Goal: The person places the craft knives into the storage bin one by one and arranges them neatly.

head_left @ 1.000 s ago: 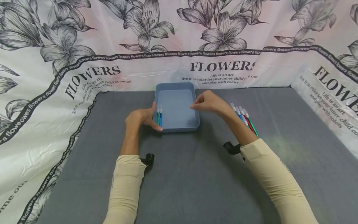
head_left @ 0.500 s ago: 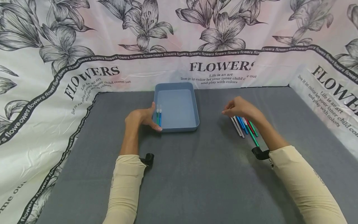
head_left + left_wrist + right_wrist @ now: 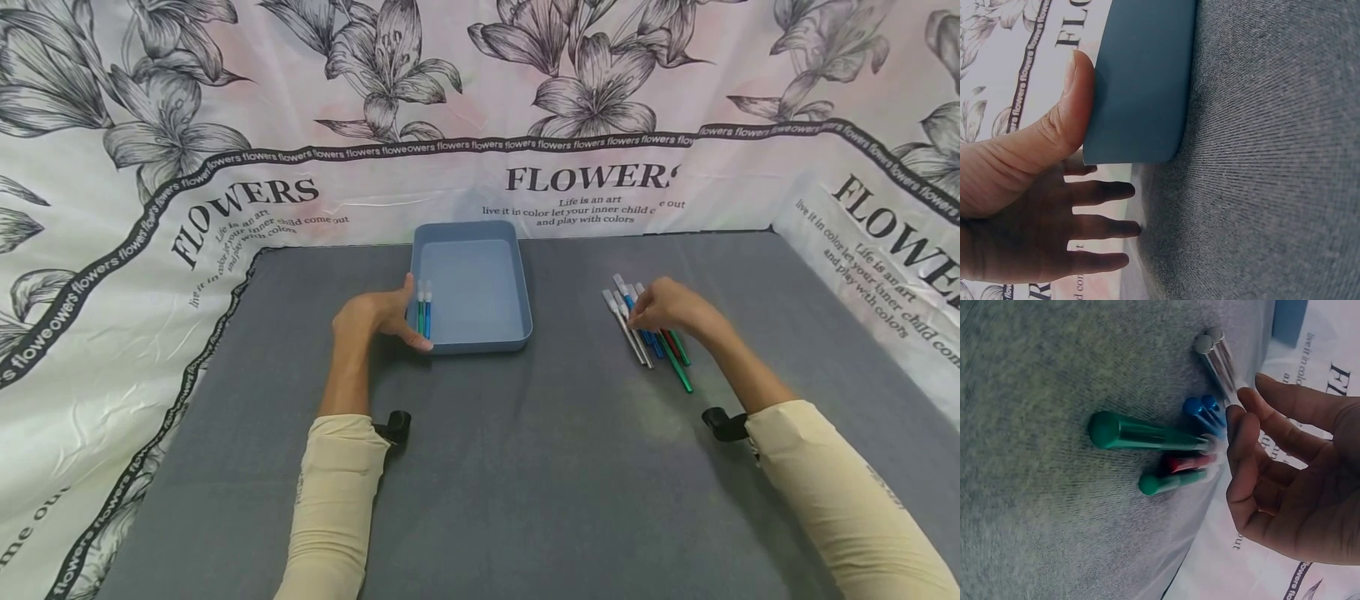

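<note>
A blue-grey rectangular tray point(image 3: 480, 292) stands at the back of the table, with a green pen point(image 3: 421, 317) and a blue pen point(image 3: 428, 317) along its left side. My left hand point(image 3: 378, 315) is at its near left corner. In the left wrist view the thumb point(image 3: 1075, 94) presses the tray's wall, while the other fingers stretch out straight. Over a loose bunch of capped pens my right hand point(image 3: 663, 304) hovers, fingers loosely bent and fingertips right at the pale caps. That bunch has silver pens point(image 3: 1217, 359), blue pens point(image 3: 1200, 411), a red pen point(image 3: 1185, 463) and green pens point(image 3: 1141, 434).
Dark grey cloth point(image 3: 525, 467) covers the table. A white floral sheet point(image 3: 450, 183) rises behind it and along the sides. A black wrist mount point(image 3: 726, 423) sits at the right cuff, and another black mount point(image 3: 397, 427) at the left one.
My right hand has travelled from the tray's right side rightward to the pens, uncovering their lower ends. The left hand has kept its place at the tray.
</note>
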`<state>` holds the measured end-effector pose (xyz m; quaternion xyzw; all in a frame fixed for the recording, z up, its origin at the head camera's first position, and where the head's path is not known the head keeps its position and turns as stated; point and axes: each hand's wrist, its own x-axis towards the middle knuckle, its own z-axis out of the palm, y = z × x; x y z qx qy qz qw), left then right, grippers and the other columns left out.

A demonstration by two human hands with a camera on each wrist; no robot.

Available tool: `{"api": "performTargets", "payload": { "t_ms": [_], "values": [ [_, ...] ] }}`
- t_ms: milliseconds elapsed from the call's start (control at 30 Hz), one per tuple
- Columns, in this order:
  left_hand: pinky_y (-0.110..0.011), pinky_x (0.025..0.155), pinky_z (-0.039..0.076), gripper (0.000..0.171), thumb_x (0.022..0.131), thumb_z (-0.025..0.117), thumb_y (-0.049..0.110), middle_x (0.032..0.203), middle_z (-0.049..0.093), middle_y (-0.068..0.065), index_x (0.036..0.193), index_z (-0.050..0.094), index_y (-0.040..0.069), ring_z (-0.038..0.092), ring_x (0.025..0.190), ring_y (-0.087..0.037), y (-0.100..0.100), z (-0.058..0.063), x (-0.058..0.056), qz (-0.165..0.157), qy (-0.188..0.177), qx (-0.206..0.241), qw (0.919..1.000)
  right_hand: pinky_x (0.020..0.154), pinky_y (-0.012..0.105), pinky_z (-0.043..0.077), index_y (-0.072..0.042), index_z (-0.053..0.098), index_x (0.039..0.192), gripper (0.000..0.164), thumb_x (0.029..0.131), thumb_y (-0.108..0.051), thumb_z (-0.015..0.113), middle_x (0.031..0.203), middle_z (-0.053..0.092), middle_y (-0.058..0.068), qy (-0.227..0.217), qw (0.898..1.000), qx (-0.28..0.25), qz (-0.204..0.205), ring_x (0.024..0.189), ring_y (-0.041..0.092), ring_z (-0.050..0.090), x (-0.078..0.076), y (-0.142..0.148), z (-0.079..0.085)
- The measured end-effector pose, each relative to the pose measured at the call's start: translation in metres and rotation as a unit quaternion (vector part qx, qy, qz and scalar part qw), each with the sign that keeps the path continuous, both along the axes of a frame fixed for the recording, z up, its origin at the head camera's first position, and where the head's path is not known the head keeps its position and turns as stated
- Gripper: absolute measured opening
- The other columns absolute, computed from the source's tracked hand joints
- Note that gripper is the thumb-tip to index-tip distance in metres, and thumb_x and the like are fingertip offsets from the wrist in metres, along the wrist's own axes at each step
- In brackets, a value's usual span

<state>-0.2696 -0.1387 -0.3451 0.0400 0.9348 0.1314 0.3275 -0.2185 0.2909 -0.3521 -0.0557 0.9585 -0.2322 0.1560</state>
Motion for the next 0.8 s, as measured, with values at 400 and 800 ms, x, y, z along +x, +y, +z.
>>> {"api": "performTargets", "payload": {
  "t_ms": [400, 800],
  "values": [
    [-0.069, 0.126, 0.018, 0.137, 0.084, 0.084, 0.056, 0.177, -0.01, -0.015, 0.165, -0.024, 0.029, 0.004, 0.164, -0.043, -0.001, 0.0, 0.001, 0.002, 0.002, 0.014, 0.9999, 0.059, 0.031, 0.046, 0.008, 0.08, 0.094, 0.028, 0.095, -0.02, 0.074, 0.079, 0.074, 0.016, 0.0, 0.998, 0.058, -0.005, 0.063, 0.016, 0.056, -0.01, -0.01, -0.006],
    [-0.069, 0.126, 0.019, 0.136, 0.084, 0.083, 0.057, 0.178, -0.008, -0.014, 0.165, -0.024, 0.029, 0.005, 0.164, -0.044, -0.001, 0.0, 0.001, -0.003, 0.004, 0.006, 1.0, 0.053, 0.025, 0.029, -0.005, 0.067, 0.065, 0.035, 0.094, -0.021, 0.076, 0.054, 0.036, -0.008, -0.013, 0.997, 0.069, -0.018, 0.052, 0.007, 0.03, -0.014, -0.017, -0.01]
  ]
}}
